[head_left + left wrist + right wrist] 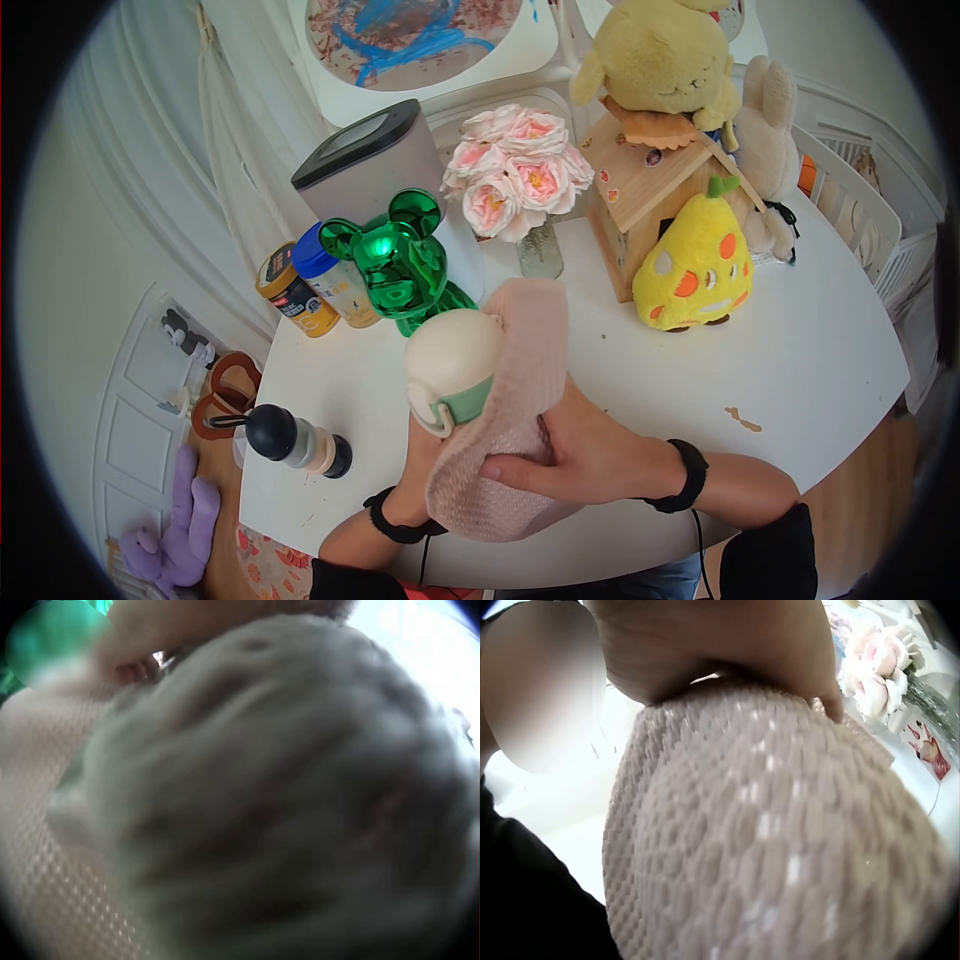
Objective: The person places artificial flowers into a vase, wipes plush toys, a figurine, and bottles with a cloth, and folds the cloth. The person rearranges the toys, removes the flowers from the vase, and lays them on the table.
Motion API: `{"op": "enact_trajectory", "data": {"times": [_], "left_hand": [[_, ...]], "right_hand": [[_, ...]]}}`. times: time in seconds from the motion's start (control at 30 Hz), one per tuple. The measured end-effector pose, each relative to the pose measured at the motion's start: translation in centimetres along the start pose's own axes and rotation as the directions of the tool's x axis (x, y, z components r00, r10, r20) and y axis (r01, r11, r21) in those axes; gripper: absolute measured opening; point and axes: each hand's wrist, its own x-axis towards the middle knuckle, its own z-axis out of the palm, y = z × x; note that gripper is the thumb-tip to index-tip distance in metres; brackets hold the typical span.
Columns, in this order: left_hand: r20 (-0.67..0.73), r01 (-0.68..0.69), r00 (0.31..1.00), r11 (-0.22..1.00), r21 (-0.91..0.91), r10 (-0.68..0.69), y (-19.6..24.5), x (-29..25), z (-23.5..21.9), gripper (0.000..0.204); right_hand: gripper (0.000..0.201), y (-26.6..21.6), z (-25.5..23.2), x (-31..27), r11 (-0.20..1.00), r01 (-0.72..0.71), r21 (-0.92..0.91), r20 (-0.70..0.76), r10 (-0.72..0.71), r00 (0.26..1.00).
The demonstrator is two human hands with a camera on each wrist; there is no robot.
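Note:
My right hand point(595, 450) grips a pink woven hat point(520, 400), thumb along its near side and the other fingers hidden in its folds. Against the hat's left side sits a bottle with a rounded cream lid point(455, 350) and a green band point(466, 402). My left hand point(424, 462) holds the bottle from below, mostly hidden behind the lid and the hat. In the left wrist view a blurred pale, rounded surface point(285, 787) fills the middle beside the woven hat point(37, 787). The right wrist view shows the hat's rounded crown point(780, 825) below my right hand.
A shiny green bear figure point(400, 262) stands just beyond the bottle, near a blue-lidded jar point(345, 285) and a tin point(300, 290). Pink flowers point(520, 170) stand behind. A yellow plush point(697, 268) leans by a wooden house point(640, 190). A black-topped bottle point(295, 442) is at left.

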Motion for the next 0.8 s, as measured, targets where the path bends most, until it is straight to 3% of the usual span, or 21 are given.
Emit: {"op": "enact_trajectory", "data": {"times": [0.03, 0.07, 0.13, 0.17, 0.27, 0.33, 0.47, 0.53, 0.57, 0.63, 0.73, 0.77, 0.8], "left_hand": [[0.001, 0.001, 1.0, 0.998, -0.057, -0.001, 0.2, 0.0, 0.0, 0.079], [0.006, 0.001, 1.0, 0.993, -0.114, -0.001, 0.4, 0.2, 0.1, 0.081], [0.021, 0.009, 1.0, 0.974, -0.227, -0.004, 0.6, 0.2, 0.4, 0.084], [0.016, 0.004, 1.0, 0.973, -0.231, 0.0, 0.4, 0.3, 0.7, 0.084], [0.021, -0.039, 0.999, 0.983, -0.178, 0.043, 1.1, 0.1, 1.6, 0.089], [0.093, -0.155, 0.983, 0.988, -0.009, 0.155, 4.1, 0.2, 3.0, 0.093], [0.111, -0.045, 0.993, 0.999, 0.001, 0.045, 5.9, 0.6, 2.1, 0.092], [0.086, -0.346, 0.938, 0.901, 0.262, 0.335, 6.3, 1.3, 1.7, 0.09], [0.001, -0.34, 0.937, 0.909, 0.24, 0.35, 6.6, 1.3, 2.4, 0.077], [-0.037, -0.32, 0.942, 0.928, 0.191, 0.332, 6.5, 0.5, 2.6, 0.07], [-0.155, -0.287, 0.942, 0.954, 0.09, 0.298, 5.7, -0.4, 3.0, 0.053], [-0.014, -0.42, 0.879, 0.789, 0.449, 0.477, 5.1, -0.3, 2.2, 0.051], [0.186, -0.512, 0.797, 0.479, 0.713, 0.574, 4.9, -0.3, 2.0, 0.049]], "right_hand": [[0.086, -0.1, 0.1, 0.0, 0.985, -0.045, -0.169, -0.005, 0.044, 0.999], [0.086, -0.3, 0.3, 0.0, 0.985, -0.037, -0.169, 0.008, 0.039, 0.999], [0.089, -0.6, 0.4, 0.1, 0.985, -0.132, 0.107, 0.055, 0.127, 0.99], [0.089, -0.6, 0.3, 0.1, 0.986, -0.132, 0.105, 0.062, 0.126, 0.99], [0.09, -0.3, -0.3, 0.0, 0.982, -0.165, 0.097, -0.022, 0.167, 0.986], [0.091, 0.3, -0.7, 0.2, 0.994, -0.091, 0.054, -0.12, 0.096, 0.988], [0.09, 0.3, -2.1, 0.4, 0.978, -0.18, -0.109, -0.059, 0.175, 0.983], [0.089, 1.2, -1.8, 0.3, 0.834, 0.093, -0.544, -0.011, -0.117, 0.993], [0.089, 1.1, -1.6, 0.2, 0.836, 0.091, -0.541, -0.01, -0.114, 0.993], [0.087, 0.6, -1.1, 0.1, 0.825, 0.218, -0.522, 0.07, -0.214, 0.974], [0.082, 0.5, -0.4, 0.0, 0.828, 0.197, -0.525, 0.013, -0.223, 0.975], [0.082, 0.4, -0.4, 0.0, 0.828, 0.195, -0.526, 0.018, -0.218, 0.976], [0.079, 0.3, -0.4, -0.1, 0.883, 0.145, -0.446, 0.035, -0.144, 0.989]]}}
